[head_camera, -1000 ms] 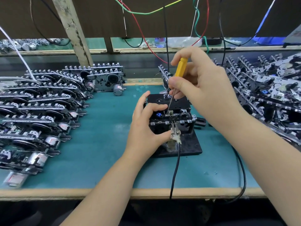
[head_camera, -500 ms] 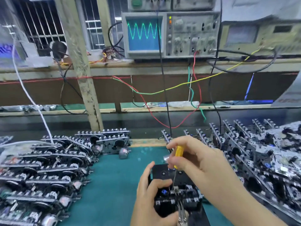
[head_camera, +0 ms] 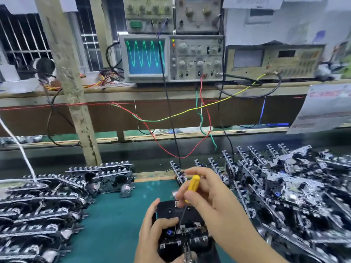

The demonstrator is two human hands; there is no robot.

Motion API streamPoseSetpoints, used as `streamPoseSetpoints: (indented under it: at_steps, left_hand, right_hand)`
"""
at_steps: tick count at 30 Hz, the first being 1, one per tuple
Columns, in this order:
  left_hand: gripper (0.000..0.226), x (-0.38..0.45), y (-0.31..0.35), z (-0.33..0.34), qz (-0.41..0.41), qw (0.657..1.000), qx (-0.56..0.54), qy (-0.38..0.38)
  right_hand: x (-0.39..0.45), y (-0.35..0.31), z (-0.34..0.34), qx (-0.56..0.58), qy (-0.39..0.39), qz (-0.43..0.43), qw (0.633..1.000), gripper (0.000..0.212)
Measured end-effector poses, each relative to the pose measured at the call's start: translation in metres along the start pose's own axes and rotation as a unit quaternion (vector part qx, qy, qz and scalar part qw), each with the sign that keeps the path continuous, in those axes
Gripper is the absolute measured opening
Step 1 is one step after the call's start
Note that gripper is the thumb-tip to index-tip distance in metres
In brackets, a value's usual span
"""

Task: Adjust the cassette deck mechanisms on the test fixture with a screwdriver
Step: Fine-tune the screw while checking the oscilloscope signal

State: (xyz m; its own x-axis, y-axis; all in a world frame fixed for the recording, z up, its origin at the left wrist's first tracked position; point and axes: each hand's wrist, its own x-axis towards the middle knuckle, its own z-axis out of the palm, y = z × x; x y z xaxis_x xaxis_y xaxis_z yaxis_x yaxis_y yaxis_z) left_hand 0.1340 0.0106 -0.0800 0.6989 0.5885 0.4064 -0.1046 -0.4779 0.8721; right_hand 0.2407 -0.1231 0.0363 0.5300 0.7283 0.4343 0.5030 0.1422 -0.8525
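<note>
My right hand (head_camera: 207, 196) pinched the yellow screwdriver (head_camera: 192, 185) at lower centre of the frame, fingers curled round its handle, the thin shaft running down to the top of the deck (head_camera: 182, 232) on the fixture. My left hand (head_camera: 153, 236) wrapped the deck's left side, thumb up beside the black cassette (head_camera: 171, 209), index finger curled over its front edge. The blade tip seemed to sit in the mechanism, though blur hid the contact. More decks were stacked at lower left (head_camera: 38, 202) and heaped at lower right (head_camera: 292, 188) on the green mat (head_camera: 114, 224). The oscilloscope (head_camera: 171, 57) at upper centre showed a green sine wave.
</note>
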Motion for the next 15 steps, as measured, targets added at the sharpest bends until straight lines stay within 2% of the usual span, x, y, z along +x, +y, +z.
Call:
streamPoseSetpoints:
  at_steps: [2,3,5,6,8,9,11,13,14,15]
  left_hand:
    - [0.068,0.011,0.006,-0.007,-0.078,0.994,-0.057,-0.045]
    - [0.064,0.015,0.009,-0.011,-0.096,0.991,-0.082,-0.053]
    - [0.059,0.026,0.020,-0.006,-0.141,0.978,-0.148,-0.035]
    - [0.059,0.029,0.024,-0.003,-0.154,0.975,-0.157,-0.022]
    - [0.053,0.031,0.027,-0.002,-0.165,0.975,-0.147,0.003]
    - [0.047,0.031,0.027,-0.001,-0.154,0.978,-0.142,-0.001]
    - [0.047,0.022,0.016,-0.010,-0.113,0.986,-0.112,-0.055]
    - [0.068,0.017,0.016,-0.009,-0.038,0.995,-0.023,-0.091]
    - [0.065,0.010,0.014,-0.007,0.016,0.995,0.030,-0.093]
    - [0.053,0.006,0.014,-0.003,0.055,0.994,0.074,-0.063]
  right_hand:
    - [-0.008,0.003,-0.010,0.013,0.059,0.003,0.998,0.012]
    - [-0.013,0.007,-0.015,-0.025,0.067,0.012,0.997,0.015]
    - [-0.020,0.020,-0.023,-0.166,0.015,0.034,0.985,0.029]
    - [-0.024,0.027,-0.024,-0.246,-0.025,0.043,0.968,0.034]
    - [-0.033,0.040,-0.020,-0.318,-0.097,0.073,0.940,0.049]
    - [-0.037,0.045,-0.017,-0.314,-0.110,0.096,0.938,0.050]
    - [-0.045,0.051,-0.013,-0.283,-0.095,0.122,0.947,0.047]
    - [-0.051,0.055,-0.012,-0.250,-0.070,0.116,0.959,0.048]
    - [-0.054,0.056,-0.012,-0.233,-0.066,0.112,0.964,0.049]
    - [-0.056,0.058,-0.012,-0.212,-0.064,0.109,0.969,0.050]
